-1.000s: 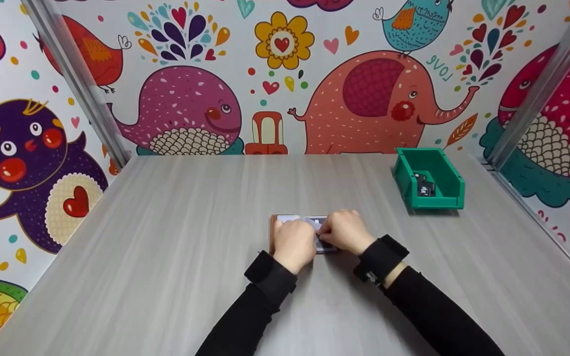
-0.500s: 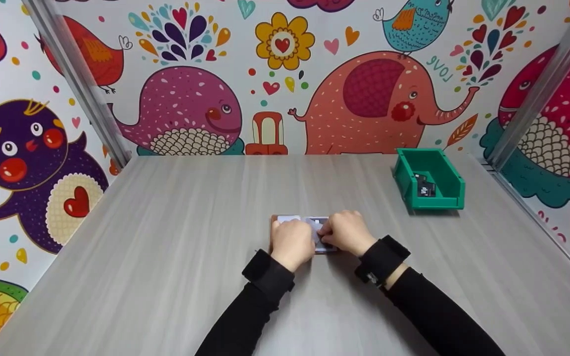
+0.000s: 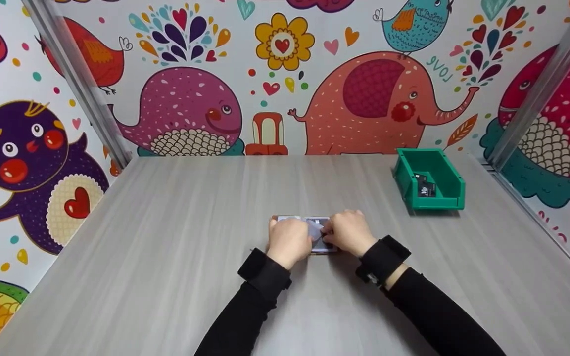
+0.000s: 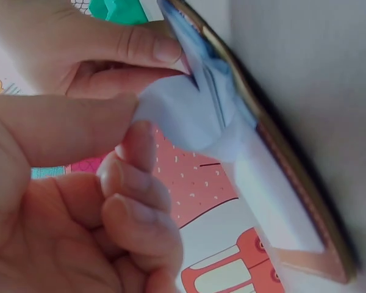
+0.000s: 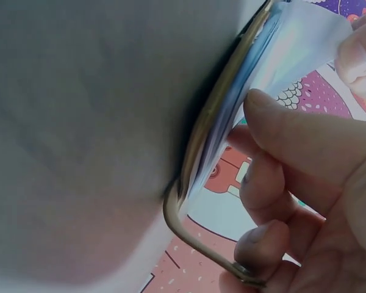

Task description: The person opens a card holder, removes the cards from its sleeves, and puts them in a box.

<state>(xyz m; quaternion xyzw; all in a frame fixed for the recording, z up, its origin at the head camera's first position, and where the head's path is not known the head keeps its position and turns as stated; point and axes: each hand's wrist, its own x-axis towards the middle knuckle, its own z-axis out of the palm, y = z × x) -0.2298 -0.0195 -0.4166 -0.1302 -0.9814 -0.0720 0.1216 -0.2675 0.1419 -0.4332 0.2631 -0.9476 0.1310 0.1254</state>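
A small brown-edged card holder [image 3: 328,249] with thin plastic-looking sleeves lies between my hands on the table. My left hand [image 3: 289,241] pinches one pale translucent sleeve [image 4: 177,113] between thumb and index finger, bending it up from the rest. Just to the right, my right hand [image 3: 348,230] pinches the edge of the sleeve stack [image 5: 232,101] between thumb and index finger. Its lower fingers are by the brown flap [image 5: 198,238] that sticks out from the cover. In the head view, my left hand hides much of the holder's left half.
At the back right stands a green bin [image 3: 438,202] with some small black items [image 3: 426,188] inside. Printed cartoon walls and metal posts [image 3: 74,81] border the grey wooden table [image 3: 191,222].
My left hand has shifted slightly left, drawing the pale sleeve so more of it shows between the hands. My right hand has barely moved.
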